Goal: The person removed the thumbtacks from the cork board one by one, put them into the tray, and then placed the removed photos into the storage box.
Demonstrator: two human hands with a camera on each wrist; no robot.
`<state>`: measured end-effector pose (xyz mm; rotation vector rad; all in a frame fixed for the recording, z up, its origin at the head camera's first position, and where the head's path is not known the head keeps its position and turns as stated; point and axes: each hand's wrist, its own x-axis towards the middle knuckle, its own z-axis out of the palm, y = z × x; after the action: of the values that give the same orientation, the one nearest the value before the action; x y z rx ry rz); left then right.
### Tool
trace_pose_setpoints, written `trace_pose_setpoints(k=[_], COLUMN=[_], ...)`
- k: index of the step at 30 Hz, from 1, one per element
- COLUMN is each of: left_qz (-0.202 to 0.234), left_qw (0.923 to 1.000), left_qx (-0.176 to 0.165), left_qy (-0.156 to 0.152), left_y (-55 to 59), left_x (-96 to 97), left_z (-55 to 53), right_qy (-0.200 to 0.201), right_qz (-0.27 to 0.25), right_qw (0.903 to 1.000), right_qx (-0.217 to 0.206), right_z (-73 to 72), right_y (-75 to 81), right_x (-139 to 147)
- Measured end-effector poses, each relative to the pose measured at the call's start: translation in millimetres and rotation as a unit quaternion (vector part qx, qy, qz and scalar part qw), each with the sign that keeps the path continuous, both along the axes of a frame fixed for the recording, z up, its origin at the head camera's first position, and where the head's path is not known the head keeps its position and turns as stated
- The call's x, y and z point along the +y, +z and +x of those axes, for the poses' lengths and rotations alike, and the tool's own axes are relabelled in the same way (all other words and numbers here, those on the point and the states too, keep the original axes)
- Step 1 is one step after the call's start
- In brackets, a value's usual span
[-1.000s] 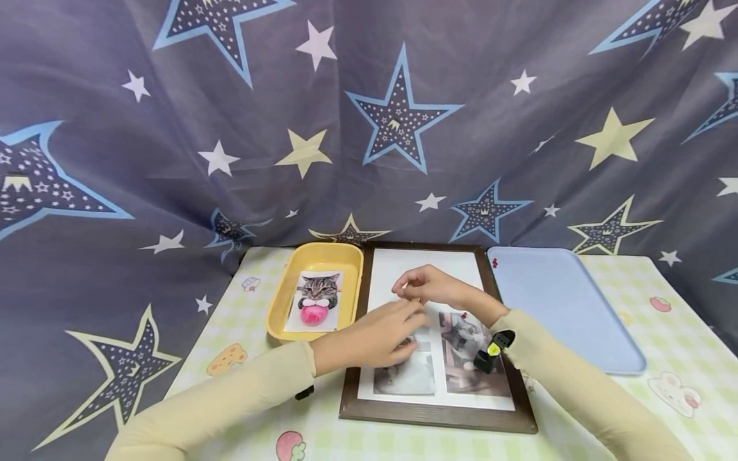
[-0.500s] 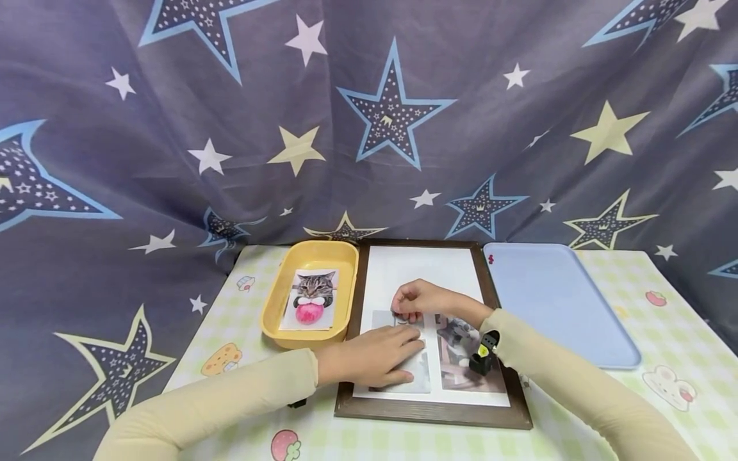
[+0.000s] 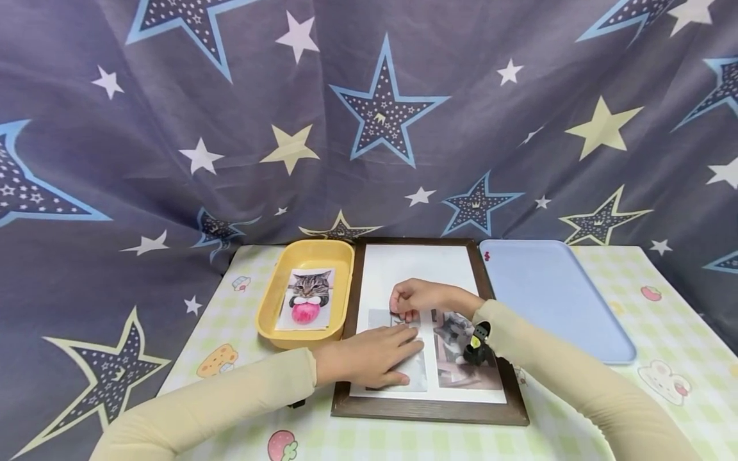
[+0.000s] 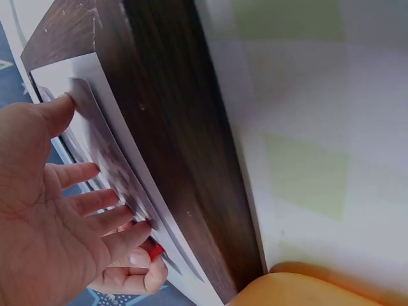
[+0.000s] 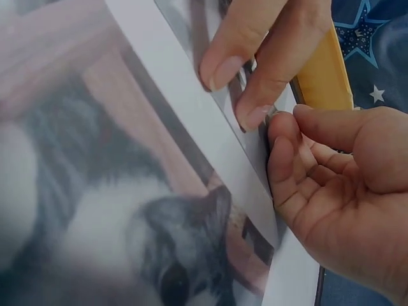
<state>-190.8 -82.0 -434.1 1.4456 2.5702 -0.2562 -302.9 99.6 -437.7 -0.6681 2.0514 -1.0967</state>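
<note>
A white board in a dark brown frame (image 3: 429,411) lies on the table with two cat photos on it. My left hand (image 3: 371,357) rests with spread fingers on the left photo (image 3: 416,372), covering much of it. At that photo's upper edge, my right hand (image 3: 416,298) pinches a red push pin (image 4: 155,250) between thumb and fingers, its tip hidden. In the right wrist view the fingertips of both hands are close together over the photo's edge. The right photo (image 3: 452,376) lies beside it, partly covered by the right wrist.
Left of the board stands a yellow tray (image 3: 266,326) holding a photo of a cat with a pink ball (image 3: 305,301). A light blue tray (image 3: 556,301) lies on the right, with small red pins (image 3: 487,256) in its far left corner. A starry curtain (image 3: 386,160) hangs behind.
The left hand has come down flat onto the left photo. The right hand has lowered to that photo's upper edge, pin between its fingers. Over the last half second both hands stay nearly still.
</note>
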Motion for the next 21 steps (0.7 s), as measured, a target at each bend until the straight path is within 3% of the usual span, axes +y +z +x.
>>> trace_pose_setpoints(k=[15, 21], left_qz=[0.000, -0.015], left_qw=[1.0000, 0.9998], left_qx=[-0.003, 0.012], left_qy=[0.005, -0.002], left_y=[-3.2, -2.3], left_x=[0.7, 3.2], left_z=[1.4, 0.4], right_qy=[0.005, 0.000], right_qz=[0.013, 0.030], right_qw=[0.9999, 0.9995], right_qx=[-0.007, -0.007], right_z=[0.4, -0.6], right_y=[1.5, 5.9], right_x=[-2.0, -5.1])
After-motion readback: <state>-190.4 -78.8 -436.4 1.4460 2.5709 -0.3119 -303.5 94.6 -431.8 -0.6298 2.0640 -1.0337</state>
